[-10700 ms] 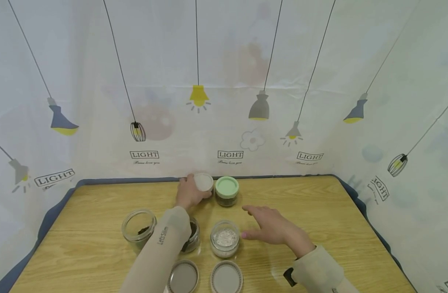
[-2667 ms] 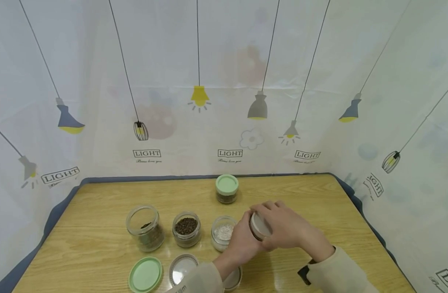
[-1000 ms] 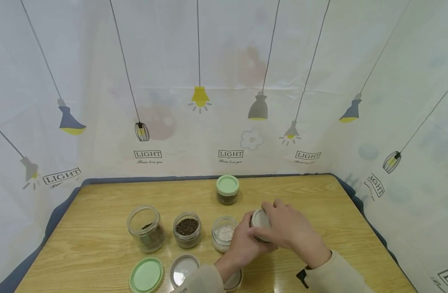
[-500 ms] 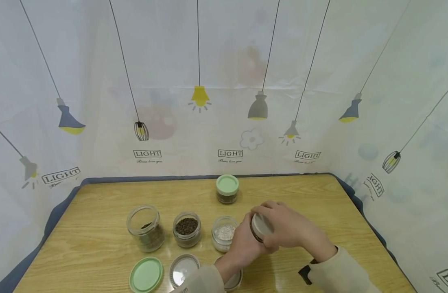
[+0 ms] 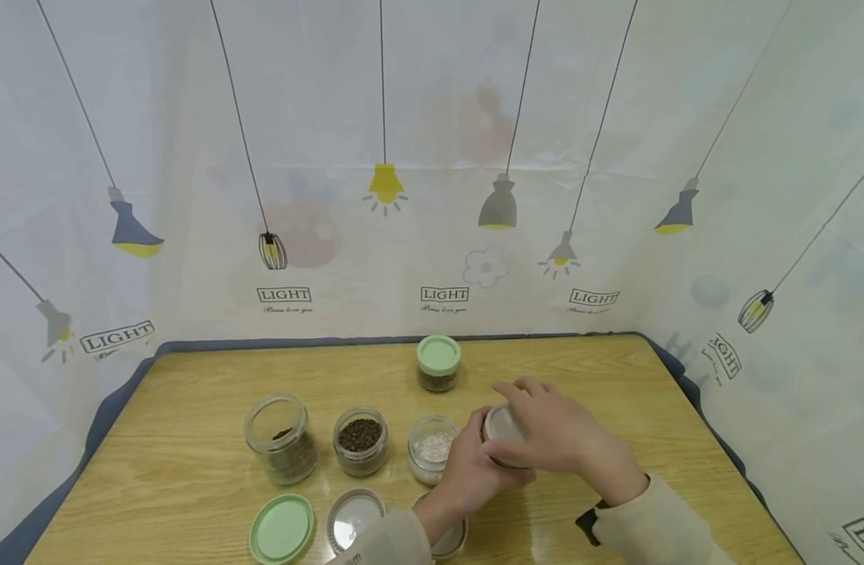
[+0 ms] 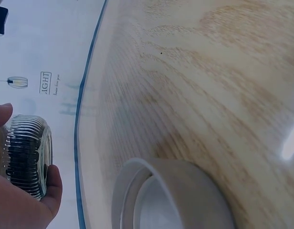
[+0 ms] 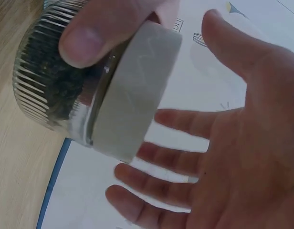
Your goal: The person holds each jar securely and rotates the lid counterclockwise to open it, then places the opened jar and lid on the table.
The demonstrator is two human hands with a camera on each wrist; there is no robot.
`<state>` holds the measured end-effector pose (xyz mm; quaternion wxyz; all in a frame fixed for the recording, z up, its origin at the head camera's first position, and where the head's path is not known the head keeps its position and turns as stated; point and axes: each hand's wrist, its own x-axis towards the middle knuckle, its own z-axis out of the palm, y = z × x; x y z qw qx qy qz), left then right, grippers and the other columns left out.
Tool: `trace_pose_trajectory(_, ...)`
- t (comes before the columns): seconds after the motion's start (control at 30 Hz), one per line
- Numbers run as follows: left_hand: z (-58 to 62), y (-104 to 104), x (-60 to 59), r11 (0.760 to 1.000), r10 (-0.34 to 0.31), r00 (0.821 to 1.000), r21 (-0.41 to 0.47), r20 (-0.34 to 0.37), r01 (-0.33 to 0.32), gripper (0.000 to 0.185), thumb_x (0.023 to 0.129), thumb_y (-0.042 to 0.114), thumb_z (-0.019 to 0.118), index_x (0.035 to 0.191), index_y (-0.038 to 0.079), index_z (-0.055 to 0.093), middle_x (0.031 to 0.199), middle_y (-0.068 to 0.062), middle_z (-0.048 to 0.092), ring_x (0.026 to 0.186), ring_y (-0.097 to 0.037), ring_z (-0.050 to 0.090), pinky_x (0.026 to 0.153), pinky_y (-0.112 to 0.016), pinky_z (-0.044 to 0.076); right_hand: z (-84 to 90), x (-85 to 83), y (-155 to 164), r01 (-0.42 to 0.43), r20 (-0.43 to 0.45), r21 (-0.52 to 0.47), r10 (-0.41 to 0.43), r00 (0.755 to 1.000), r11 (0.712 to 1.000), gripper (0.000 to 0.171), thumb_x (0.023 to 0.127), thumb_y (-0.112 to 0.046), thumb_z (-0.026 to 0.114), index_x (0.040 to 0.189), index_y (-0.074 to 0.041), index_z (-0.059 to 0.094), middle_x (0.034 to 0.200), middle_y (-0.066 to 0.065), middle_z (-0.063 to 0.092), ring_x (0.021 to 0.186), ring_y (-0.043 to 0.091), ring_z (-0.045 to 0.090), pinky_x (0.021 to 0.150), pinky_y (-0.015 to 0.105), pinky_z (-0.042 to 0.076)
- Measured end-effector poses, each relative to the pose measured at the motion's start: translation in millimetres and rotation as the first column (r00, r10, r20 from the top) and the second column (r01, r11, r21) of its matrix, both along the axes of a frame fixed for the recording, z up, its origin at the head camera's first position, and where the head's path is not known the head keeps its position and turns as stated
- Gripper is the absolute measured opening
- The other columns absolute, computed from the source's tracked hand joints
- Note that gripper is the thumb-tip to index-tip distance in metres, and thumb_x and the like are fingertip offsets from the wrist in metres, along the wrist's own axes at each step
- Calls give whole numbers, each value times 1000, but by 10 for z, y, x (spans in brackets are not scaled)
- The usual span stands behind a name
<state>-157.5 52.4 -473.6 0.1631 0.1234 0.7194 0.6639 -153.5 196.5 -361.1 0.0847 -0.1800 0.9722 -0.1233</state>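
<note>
In the head view my left hand [image 5: 467, 471] grips a ribbed glass jar, tilted over the table. Dark loose contents show through the jar's glass [image 7: 42, 81] in the right wrist view, where the left thumb presses its side. A pale grey lid [image 7: 137, 90] sits on the jar's mouth. My right hand [image 7: 242, 143] is spread around that lid, fingers extended and thumb apart from it, fingertips close to the edge. From the left wrist view the jar's base [image 6: 30, 157] shows between left thumb and fingers. An open jar of white flakes [image 5: 433, 449] stands beside the left hand.
Further left stand an open jar of dark beans [image 5: 361, 436] and a taller open jar [image 5: 282, 447], part filled with dark contents. In front lie a green lid [image 5: 282, 530] and two grey lids [image 5: 357, 522], one partly behind the left forearm. A green-lidded jar [image 5: 439, 361] stands at the back.
Earlier, my left hand held the grey-lidded jar at the table's back; it is now between both hands at front right. Over the last second, the right hand shifts around the lid and its fingers loosen.
</note>
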Motion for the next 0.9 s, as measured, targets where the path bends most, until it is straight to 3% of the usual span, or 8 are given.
trace_pose_trajectory(0.13,1,-1,2,1000,-15,1000,6,-8,15,85,73,23,86,143,22,37,134,-6,53,118,-23,57,92,-40,54,-29,8,-37,75,31,79,-78,996,994,86,79,-71,62,142,-16,47,130,16,54,112,38,55,77,51,52)
trace_pose_trajectory(0.27,8,-4,1,1000,-11,999,-30,-32,10,86,74,25,85,144,20,37,133,-7,54,116,-23,58,91,-40,54,-40,15,-55,82,43,69,-85,995,994,81,77,-66,68,137,-14,51,123,15,57,105,33,57,73,46,52)
trace_pose_trajectory(0.43,10,5,1,998,8,999,-66,-39,-11,88,73,29,86,145,19,36,136,-8,52,118,-24,57,91,-39,54,-57,-4,-32,8,58,-14,-8,998,1000,64,77,-38,76,133,-16,54,124,11,56,103,30,54,73,43,52)
trace_pose_trajectory(0.57,4,8,-2,997,16,999,-78,-47,-20,90,71,30,86,145,18,35,137,-9,51,121,-25,55,94,-39,52,-69,-23,-1,-67,65,-62,71,995,996,65,71,-20,73,132,-19,54,129,8,54,109,30,52,78,45,51)
trace_pose_trajectory(0.9,0,8,1,997,19,998,-73,-64,-24,86,70,31,87,141,20,39,133,-3,54,117,-20,57,94,-36,51,89,-18,57,-153,63,-130,162,985,980,68,74,-17,73,138,-15,50,137,10,50,119,31,49,86,46,49)
